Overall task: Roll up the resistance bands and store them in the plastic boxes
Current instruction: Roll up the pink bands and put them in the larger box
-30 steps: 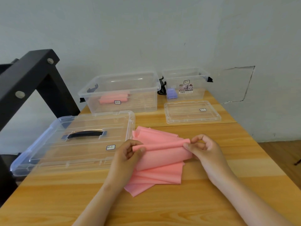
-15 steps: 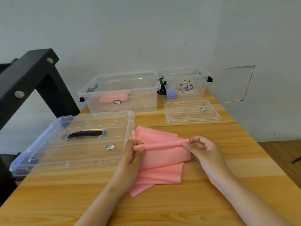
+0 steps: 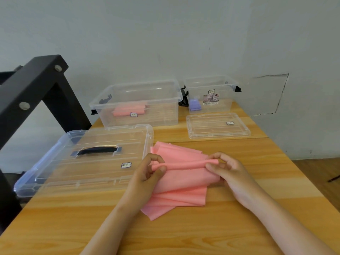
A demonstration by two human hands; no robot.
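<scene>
Left of centre: left hand [image 3: 147, 174] pinches the left end of a started roll. Centre frame: flat pink rubber resistance band [image 3: 181, 183] lies in fanned layers on the pale wooden counter [image 3: 184, 236], its upper edge turned into that thin roll. Right of centre: right hand [image 3: 229, 172] pinches the roll's right end. Judgement: turn both ends evenly and snugly, or the roll will cone. Roll's long axis runs left-right across the frame, right end slightly higher; loose layers trail toward lower frame.
</scene>
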